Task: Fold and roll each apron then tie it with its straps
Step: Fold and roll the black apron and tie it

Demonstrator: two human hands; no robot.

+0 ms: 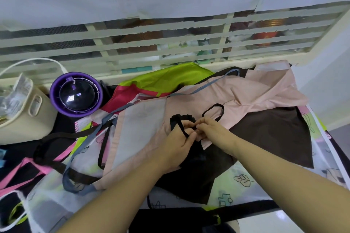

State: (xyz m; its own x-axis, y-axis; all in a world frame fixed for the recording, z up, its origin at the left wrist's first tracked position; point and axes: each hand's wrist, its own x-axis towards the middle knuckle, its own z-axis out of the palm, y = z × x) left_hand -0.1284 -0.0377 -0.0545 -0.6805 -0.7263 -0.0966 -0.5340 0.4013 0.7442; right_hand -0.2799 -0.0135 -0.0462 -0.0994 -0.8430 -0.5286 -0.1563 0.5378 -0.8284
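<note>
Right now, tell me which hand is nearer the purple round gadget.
Left. The left hand grips the black strap to the right of the purple gadget; the right hand pinches it farther right.

The big apron (255, 91) is light pink with a pale grey patch (144, 119). Its thin strap (200, 89) is dusty blue. The black strap (214, 108) matches the small black bundle (187, 118). The brown cloth (274, 134) is very dark, almost black. The green apron (170, 79) is bright yellow-green with a red band (130, 94) on it. The bottom cloth (242, 179) is white with little black leaf drawings and bits of green and pink. A pink band (65, 152) runs bright along a black edge. The round thing (75, 96) has a purple rim and a shiny black middle. The basket (28, 119) is cream, and the window bars (151, 43) are creamy white.
</note>
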